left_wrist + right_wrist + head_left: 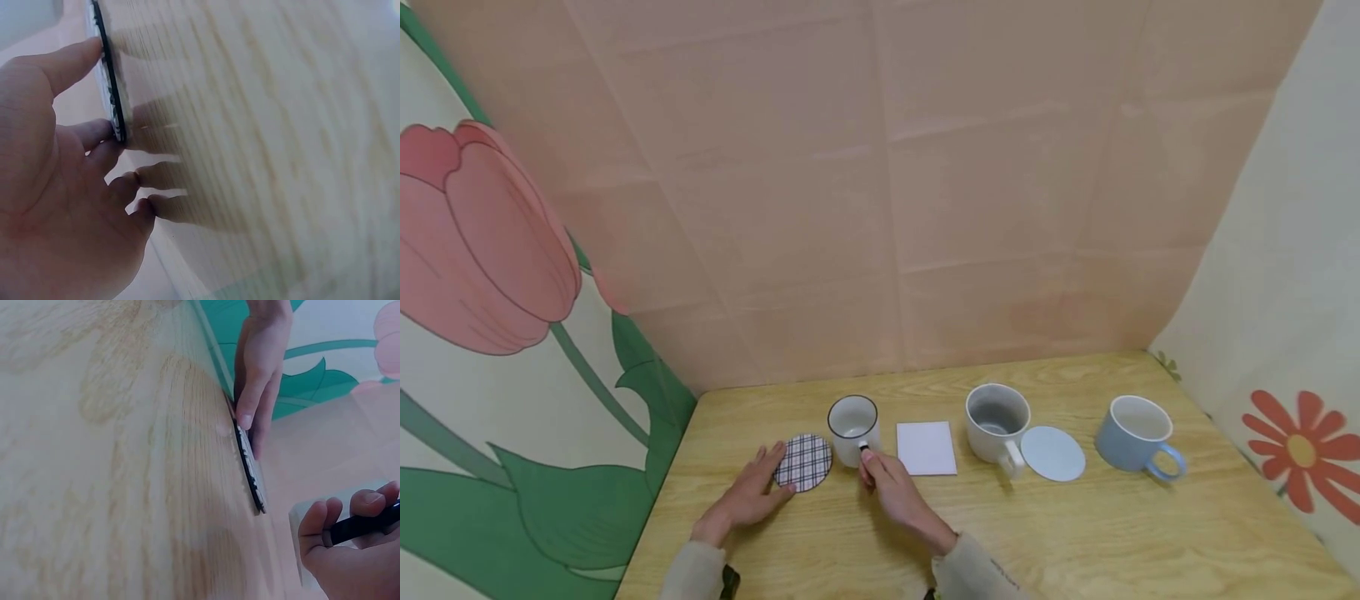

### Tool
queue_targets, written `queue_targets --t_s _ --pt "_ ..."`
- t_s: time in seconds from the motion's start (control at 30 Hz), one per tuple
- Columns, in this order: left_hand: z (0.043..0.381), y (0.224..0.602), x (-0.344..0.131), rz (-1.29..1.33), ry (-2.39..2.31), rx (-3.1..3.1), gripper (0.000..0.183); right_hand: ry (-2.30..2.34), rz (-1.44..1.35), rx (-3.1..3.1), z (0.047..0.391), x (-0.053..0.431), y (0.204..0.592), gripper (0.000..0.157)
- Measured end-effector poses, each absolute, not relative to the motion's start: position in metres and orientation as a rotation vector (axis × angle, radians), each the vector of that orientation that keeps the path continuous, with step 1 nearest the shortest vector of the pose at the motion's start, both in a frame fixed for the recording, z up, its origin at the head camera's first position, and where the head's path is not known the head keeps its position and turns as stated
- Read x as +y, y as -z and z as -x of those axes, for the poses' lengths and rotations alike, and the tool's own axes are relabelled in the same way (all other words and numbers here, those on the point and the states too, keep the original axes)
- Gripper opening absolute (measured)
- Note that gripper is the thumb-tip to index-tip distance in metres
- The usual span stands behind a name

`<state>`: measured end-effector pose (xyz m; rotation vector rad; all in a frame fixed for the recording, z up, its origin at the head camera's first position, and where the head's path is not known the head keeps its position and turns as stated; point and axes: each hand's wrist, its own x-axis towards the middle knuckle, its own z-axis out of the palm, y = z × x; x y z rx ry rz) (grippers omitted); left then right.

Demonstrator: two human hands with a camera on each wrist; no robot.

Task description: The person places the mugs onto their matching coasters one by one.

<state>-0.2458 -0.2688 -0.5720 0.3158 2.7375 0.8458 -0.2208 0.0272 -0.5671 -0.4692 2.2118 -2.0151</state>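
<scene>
Right hand [892, 493] grips white mug [850, 450], its handle [347, 530] mostly hidden; outspread left hand [748, 495] touches plaid coaster [806, 463].

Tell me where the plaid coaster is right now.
In the head view, the plaid coaster is left of centre, between the left hand and the black-rimmed mug.

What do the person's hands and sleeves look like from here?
The left hand and right hand are bare, with no gloves. Both sleeves are pale beige; the right one carries a small dark marking, too small to read. A black band shows at the left wrist.
</scene>
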Motion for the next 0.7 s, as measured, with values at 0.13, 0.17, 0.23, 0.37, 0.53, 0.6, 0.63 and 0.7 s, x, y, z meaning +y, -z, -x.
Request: queue_targets --t_s 0.13,0.17,0.23,0.37,0.53,0.6,0.63,0.7 --pt "0.2459 0.5727 -0.2683 -0.312 -0.838 2.739 0.080 2.029 0.478 2.209 0.2214 0.0263 0.5652 0.054" --pt "0.2461 0.5729 -0.2681 -0.308 -0.838 2.739 0.079 2.030 0.480 2.210 0.2217 0.0259 0.5650 0.054" --pt "0.2465 0.5732 -0.2679 -0.307 -0.836 2.742 0.079 2.033 0.483 2.208 0.2222 0.0251 0.5646 0.054" --pt "0.2463 0.5732 -0.2675 -0.309 -0.830 2.745 0.079 2.033 0.487 2.202 0.2226 0.0235 0.5635 0.056" --pt "0.2453 0.5721 -0.2672 -0.310 -0.834 2.742 0.079 2.039 0.504 2.177 0.2213 0.0207 0.5613 0.057" --pt "0.2452 0.5718 -0.2673 -0.304 -0.839 2.743 0.079 2.036 0.510 2.177 0.2205 0.0193 0.5600 0.057" --pt "0.2451 0.5718 -0.2672 -0.299 -0.837 2.744 0.079 2.034 0.517 2.180 0.2199 0.0187 0.5591 0.057" --pt "0.2453 0.5728 -0.2675 -0.294 -0.829 2.749 0.080 2.027 0.525 2.177 0.2192 0.0175 0.5579 0.057"
